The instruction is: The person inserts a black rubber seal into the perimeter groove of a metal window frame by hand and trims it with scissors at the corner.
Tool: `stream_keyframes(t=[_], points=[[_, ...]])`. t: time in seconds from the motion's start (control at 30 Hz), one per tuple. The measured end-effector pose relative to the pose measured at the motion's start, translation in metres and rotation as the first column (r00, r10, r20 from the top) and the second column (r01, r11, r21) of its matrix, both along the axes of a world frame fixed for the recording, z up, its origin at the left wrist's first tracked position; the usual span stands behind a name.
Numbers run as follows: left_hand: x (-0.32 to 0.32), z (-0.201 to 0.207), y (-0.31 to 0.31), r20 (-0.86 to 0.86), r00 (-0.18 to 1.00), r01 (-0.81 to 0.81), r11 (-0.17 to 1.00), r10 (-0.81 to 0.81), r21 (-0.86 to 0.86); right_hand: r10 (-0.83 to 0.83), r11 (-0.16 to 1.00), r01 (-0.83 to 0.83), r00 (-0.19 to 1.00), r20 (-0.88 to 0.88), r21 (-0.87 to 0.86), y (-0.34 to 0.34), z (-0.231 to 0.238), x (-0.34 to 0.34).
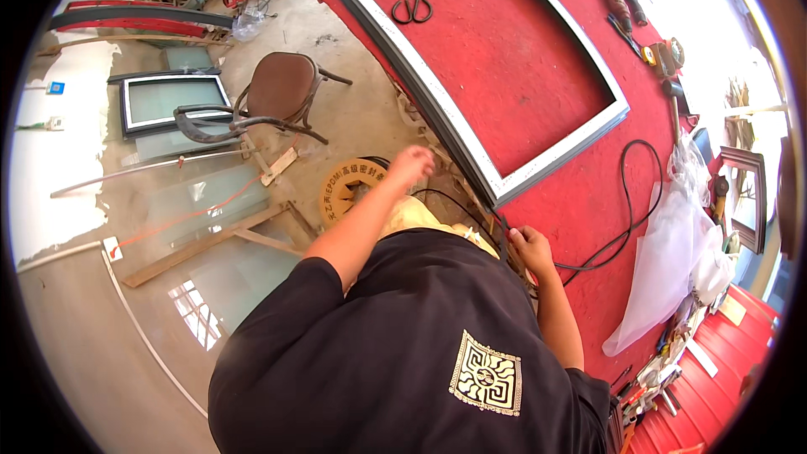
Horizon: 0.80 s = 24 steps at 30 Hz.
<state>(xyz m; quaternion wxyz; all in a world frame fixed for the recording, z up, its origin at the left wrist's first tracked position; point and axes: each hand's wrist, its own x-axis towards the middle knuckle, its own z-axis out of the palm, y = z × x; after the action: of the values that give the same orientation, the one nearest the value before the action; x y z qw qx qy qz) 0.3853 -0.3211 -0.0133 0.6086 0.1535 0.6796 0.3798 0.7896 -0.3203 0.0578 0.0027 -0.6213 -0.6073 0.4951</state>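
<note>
My right hand (531, 250) is closed at the table's near edge, its thumb and fingers pinching a black rubber sealing strip (626, 202). Part of that strip lies in a loose loop on the red table to the right. Just beyond this hand is the lower corner of a silver and black window frame (454, 109) lying flat on the table. My left hand (410, 168) is raised left of the frame, above a yellow cardboard reel (336, 189). Its fingers look curled but are blurred, so whether they hold anything is unclear.
Scissors (411, 4) lie inside the frame's opening. Drills and hand tools (618, 4) line the table's far right, with a clear plastic bag (664, 261) nearer. A brown chair (284, 88), glass panes (202, 210) and a wooden frame (210, 244) stand or lie on the left.
</note>
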Motion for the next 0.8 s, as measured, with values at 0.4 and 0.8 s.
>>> stream_keyframes(t=[0.4, 0.8], points=[[-0.13, -0.006, 0.147, -0.205, 0.894, -0.381, 0.917, 0.397, 0.117, -0.038, 0.995, 0.019, 0.979, 0.199, 0.099, -0.014, -0.007, -0.016], [-0.129, -0.01, 0.158, -0.197, 0.863, -0.462, 0.885, 0.465, 0.063, 0.152, 0.981, -0.186, 0.92, 0.362, 0.06, -0.002, -0.013, -0.02]])
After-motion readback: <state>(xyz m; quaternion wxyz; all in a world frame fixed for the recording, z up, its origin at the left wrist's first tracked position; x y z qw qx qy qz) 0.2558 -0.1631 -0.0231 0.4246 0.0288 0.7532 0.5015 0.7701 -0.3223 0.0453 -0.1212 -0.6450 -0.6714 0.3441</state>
